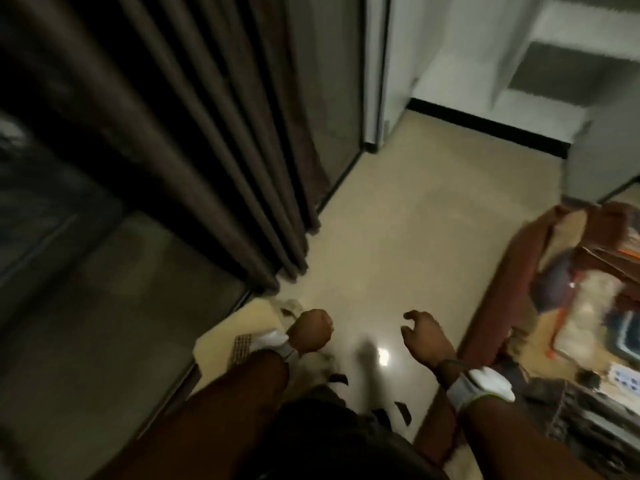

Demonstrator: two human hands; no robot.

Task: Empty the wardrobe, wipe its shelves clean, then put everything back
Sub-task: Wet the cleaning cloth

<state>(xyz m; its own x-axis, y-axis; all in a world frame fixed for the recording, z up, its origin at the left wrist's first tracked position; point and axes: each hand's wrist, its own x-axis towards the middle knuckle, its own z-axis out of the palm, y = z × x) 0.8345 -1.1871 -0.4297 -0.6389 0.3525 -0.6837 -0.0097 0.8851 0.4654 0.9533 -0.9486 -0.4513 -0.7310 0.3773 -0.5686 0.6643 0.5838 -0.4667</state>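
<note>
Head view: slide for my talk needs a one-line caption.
Left hand fisted, right hand loosely curled, above a pale floor between dark curtain and reddish cloth.

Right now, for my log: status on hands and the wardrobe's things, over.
Left hand fisted, nothing seen in it. Right hand loosely curled, empty. Heaped things lie at right, blurred. Dark curtain hangs left of path.
</note>
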